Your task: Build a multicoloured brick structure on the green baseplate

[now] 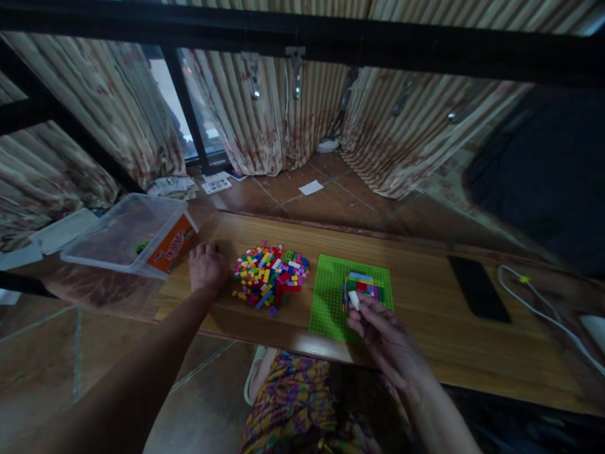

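My right hand (378, 328) pinches a small white toy brick (354, 300) between thumb and fingertips. It hovers over a green baseplate (326, 302), just in front of a low build of coloured bricks (362, 277). That build has blue, red and pink pieces on it and is partly hidden by the hand. To the left, my left hand (208, 267) rests on the wooden table with its fingers curled in and no brick visible in it. Between my left hand and the baseplate lies a loose pile of small mixed-colour bricks (267, 274).
A clear plastic box (127, 221) with an orange label stands left of my left hand, a few green pieces inside. A black phone-like slab (479, 288) and a white cable (543, 301) lie on the right. Curtains (265, 120) and a dark metal bar (302, 31) are beyond the table.
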Demonstrator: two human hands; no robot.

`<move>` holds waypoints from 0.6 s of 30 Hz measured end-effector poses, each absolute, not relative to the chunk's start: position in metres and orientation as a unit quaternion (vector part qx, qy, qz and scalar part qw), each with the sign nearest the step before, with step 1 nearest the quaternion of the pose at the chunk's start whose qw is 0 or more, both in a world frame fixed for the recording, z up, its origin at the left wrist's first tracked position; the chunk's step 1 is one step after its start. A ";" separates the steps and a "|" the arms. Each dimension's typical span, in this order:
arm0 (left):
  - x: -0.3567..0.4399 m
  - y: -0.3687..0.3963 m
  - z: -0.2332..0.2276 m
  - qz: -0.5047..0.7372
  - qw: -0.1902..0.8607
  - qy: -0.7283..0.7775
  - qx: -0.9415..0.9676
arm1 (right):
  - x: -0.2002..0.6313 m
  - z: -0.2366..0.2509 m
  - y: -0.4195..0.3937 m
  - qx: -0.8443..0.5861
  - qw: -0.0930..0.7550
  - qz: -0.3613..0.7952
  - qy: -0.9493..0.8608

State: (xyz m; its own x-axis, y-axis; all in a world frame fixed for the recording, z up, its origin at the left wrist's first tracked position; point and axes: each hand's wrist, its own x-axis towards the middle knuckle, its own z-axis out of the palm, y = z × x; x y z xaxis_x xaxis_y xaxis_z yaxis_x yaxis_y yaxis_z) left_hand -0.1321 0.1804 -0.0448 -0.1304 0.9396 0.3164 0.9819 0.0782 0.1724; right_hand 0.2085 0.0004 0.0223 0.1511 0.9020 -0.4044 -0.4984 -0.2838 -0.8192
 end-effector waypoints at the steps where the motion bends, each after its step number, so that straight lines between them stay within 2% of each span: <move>1: -0.132 0.181 -0.045 -0.172 0.062 -0.731 -0.658 | 0.219 0.021 0.000 -0.522 0.566 0.602 -0.212; 5: -0.133 0.182 -0.045 -0.181 0.065 -0.727 -0.659 | 0.261 0.008 0.004 -0.635 0.560 0.441 -0.298; 8: -0.134 0.182 -0.046 -0.186 0.059 -0.730 -0.655 | 0.286 -0.001 0.014 -0.705 0.502 0.278 -0.417; 10: -0.133 0.182 -0.045 -0.189 0.051 -0.732 -0.652 | 0.296 -0.003 0.023 -0.714 0.451 0.210 -0.493; 14: -0.133 0.181 -0.042 -0.172 0.057 -0.735 -0.654 | 0.303 -0.002 0.041 -0.684 0.384 0.138 -0.605; 18: -0.132 0.181 -0.040 -0.148 0.071 -0.735 -0.658 | 0.303 -0.002 0.049 -0.659 0.345 0.118 -0.658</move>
